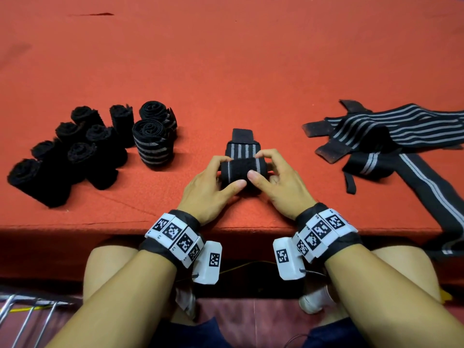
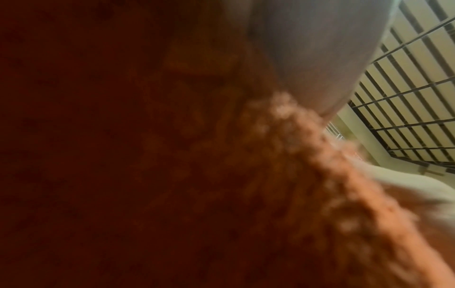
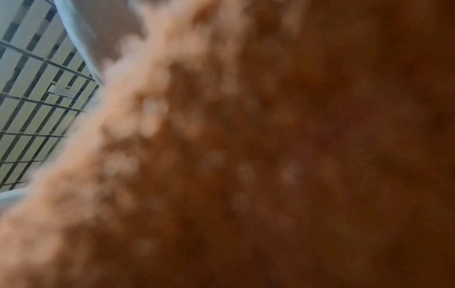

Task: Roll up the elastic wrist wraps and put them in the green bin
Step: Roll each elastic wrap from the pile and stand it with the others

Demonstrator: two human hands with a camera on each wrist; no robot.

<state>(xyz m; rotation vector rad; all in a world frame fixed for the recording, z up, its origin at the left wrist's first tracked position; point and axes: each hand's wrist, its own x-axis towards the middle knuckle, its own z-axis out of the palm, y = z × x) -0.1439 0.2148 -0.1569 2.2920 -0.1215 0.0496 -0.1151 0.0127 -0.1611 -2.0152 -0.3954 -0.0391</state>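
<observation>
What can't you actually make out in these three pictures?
- Green bin: in no view.
- Both wrist views: blurred red cloth pressed close hides hands and wrap.
- Head view: the left hand and right hand cover both ends of the half-rolled wrap, so its coil is hidden.
- Unrolled wraps: cut off by the right edge and overlapping, so no count.
- Rolled wraps: too dark to see texture.

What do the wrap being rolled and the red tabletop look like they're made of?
Wrap: seemingly woven elastic fabric, matte black with grey stripes, bending softly under the left hand and right hand. Tabletop: likely felt or short-pile cloth, matte red, fuzzy and glare-free.
</observation>
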